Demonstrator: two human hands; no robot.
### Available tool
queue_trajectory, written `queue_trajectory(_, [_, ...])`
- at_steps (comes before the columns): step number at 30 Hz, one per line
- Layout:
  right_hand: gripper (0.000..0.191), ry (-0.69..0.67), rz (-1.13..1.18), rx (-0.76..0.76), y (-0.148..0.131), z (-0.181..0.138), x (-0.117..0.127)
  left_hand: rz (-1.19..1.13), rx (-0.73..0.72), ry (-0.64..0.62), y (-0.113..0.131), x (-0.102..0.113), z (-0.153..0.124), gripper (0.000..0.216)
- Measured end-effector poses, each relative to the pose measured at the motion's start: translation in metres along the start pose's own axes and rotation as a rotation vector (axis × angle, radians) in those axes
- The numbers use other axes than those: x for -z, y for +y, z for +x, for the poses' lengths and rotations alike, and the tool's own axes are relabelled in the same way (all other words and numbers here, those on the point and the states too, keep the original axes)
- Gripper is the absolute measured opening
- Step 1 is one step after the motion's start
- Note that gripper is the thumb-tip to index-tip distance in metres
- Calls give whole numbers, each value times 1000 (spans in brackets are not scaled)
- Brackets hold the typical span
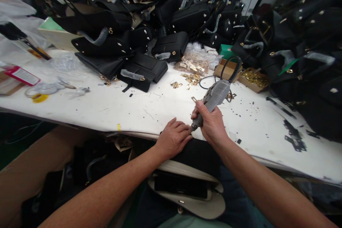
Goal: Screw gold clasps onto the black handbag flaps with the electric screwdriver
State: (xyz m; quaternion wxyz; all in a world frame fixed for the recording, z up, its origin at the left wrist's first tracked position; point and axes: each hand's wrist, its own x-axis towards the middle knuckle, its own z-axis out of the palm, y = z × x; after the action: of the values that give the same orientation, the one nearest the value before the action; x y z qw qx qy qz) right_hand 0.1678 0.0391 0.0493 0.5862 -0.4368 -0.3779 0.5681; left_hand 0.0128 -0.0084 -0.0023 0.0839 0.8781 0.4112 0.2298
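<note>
Across the whole workplace extends a white counter [152, 108], and on its far side rise high heaps of black bags [103, 51], many with clear plastic around their handles [97, 38]. One more bag [199, 154], black with pale lining, is on the person's lap, with its upper part at the front edge of the counter. On this part lies the left hand [173, 137], fingers close together; whether it pinches something, I cannot tell. The right hand [213, 123] is closed around a grey power tool [216, 95], whose tip is just beside the left fingertips. Small golden plates [192, 78] lie loose farther back.
</note>
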Motion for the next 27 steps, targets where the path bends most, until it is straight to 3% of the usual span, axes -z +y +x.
queue_trajectory(12, [39,87,28,24,5,-4,1,-2,7,-3,1,1,0,22])
queue_trajectory(27, [39,53,82,8,-2,-6,-1,5,10,-12,0,0,-1,20])
